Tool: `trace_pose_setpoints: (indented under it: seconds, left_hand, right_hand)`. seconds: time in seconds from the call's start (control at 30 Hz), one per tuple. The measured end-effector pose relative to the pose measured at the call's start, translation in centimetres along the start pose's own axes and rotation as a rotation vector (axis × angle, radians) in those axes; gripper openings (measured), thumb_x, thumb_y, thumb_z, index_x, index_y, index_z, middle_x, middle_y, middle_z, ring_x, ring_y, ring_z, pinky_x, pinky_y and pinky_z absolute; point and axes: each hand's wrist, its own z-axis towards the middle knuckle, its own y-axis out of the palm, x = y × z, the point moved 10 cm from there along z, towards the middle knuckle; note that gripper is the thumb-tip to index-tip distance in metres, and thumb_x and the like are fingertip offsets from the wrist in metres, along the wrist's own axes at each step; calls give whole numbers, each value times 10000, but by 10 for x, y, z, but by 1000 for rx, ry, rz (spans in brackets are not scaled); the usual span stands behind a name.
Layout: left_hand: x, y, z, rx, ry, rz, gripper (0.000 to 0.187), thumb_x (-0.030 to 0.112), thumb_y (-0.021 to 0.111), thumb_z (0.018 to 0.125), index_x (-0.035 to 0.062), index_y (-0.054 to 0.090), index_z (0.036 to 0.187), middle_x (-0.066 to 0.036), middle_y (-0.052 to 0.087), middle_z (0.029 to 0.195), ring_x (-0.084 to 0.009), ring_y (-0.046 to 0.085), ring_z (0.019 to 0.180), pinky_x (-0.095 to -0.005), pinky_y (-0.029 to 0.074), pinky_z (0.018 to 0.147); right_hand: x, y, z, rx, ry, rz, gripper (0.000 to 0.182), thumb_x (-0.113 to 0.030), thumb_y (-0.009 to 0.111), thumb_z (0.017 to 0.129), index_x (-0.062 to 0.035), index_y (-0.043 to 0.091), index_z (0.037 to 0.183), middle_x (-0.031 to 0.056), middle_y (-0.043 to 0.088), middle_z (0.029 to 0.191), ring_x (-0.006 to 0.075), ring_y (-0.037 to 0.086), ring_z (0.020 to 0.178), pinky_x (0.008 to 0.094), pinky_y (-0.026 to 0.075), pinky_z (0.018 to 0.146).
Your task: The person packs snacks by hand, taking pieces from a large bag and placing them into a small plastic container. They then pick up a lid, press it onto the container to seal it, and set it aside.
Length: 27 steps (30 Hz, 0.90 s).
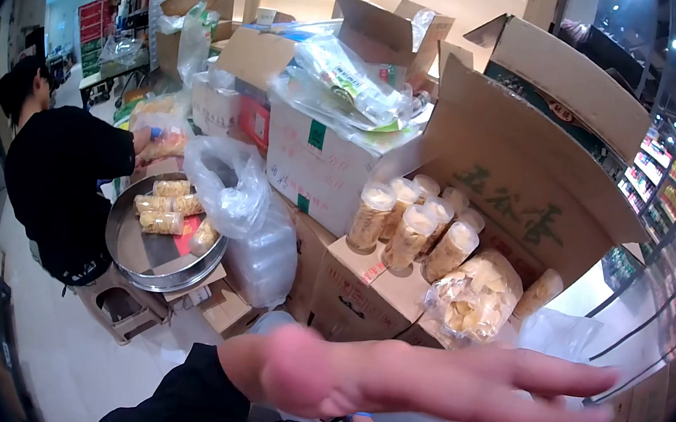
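Observation:
My left arm reaches across the lower view, with my left hand point(502, 387) blurred, its fingers stretched out to the right and nothing visible in them. It hovers in front of a clear plastic bag point(563, 333) and just below an open clear bag of pale yellow chips point(480, 292). Clear lidded jars of yellow chips point(411, 237) stand upright on a cardboard box point(345, 292). Another jar point(540, 293) leans to the right of the chip bag. Below my left arm shows part of another forearm with something blue on it; my right hand itself is hidden.
A round metal pan point(161, 278) with several filled jars rests on a stool point(128, 307). Beside it hangs a big bag of clear plastic containers point(261, 256). Open cartons point(527, 184) stand behind. A co-worker in black point(63, 177) handles bags at left.

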Motion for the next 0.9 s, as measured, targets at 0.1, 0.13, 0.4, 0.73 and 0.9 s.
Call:
trace_pose_setpoints:
  seconds: [0.1,0.13,0.4,0.73,0.9]
  left_hand:
    - [8,2,4,-41,136,92,919,720,209,791,-49,365,1270,-218,305,1314,-320,276,1213,-423,183,997]
    - [11,4,3,-50,208,134,954,739,178,776,-69,400,1230,-228,364,1256,-325,334,1152,-420,234,959]
    - [20,31,-17,-51,350,511,1102,830,158,691,-106,491,1167,-314,458,1189,-410,477,1002,-419,328,856]
    - [-111,-68,-153,791,392,-345,527,448,310,919,85,634,718,-133,632,932,-250,506,852,-370,322,755]
    - [-43,-47,-82,593,424,34,247,353,499,877,115,526,937,-158,613,981,-283,514,916,-396,343,736]
  right_hand:
    - [6,3,6,-3,-20,-66,166,-140,547,768,13,613,760,89,602,695,152,570,602,270,463,581]
    - [14,4,7,-6,-18,-94,169,-148,560,760,12,612,748,91,601,684,156,569,596,275,463,581]
    - [20,3,17,104,-81,-185,231,-226,652,690,-3,609,648,111,598,600,203,573,560,320,463,589]
    - [-2,-12,13,145,-95,37,155,-177,597,777,-53,530,713,84,516,598,213,479,391,353,413,318]
    - [8,-11,15,123,-86,89,161,-173,593,779,-44,530,706,83,510,594,204,462,388,348,405,319]
